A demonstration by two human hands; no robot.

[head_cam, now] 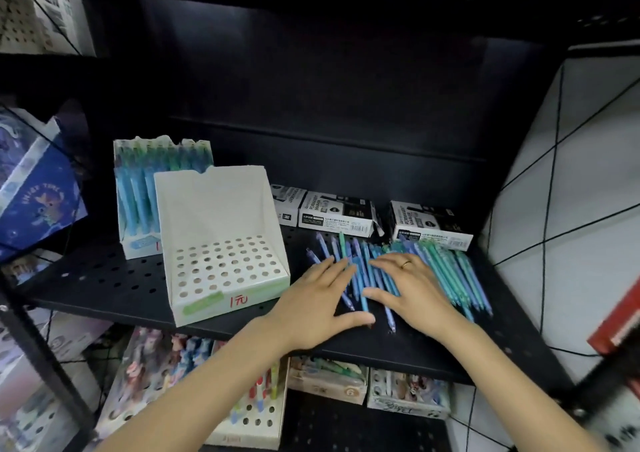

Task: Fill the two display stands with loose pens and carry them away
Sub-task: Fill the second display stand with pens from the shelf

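Head: two stands point(221, 243), two hands point(412, 289)

2 display stands point(221, 243), 3 marker boxes point(337, 214), 2 hands point(320, 308)

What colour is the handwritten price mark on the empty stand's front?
Red, on the white front lip of the empty stand, right of a green strip; seen in the head view.

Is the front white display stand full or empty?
Empty. The front display stand shows only open holes; the loose pens lie on the shelf.
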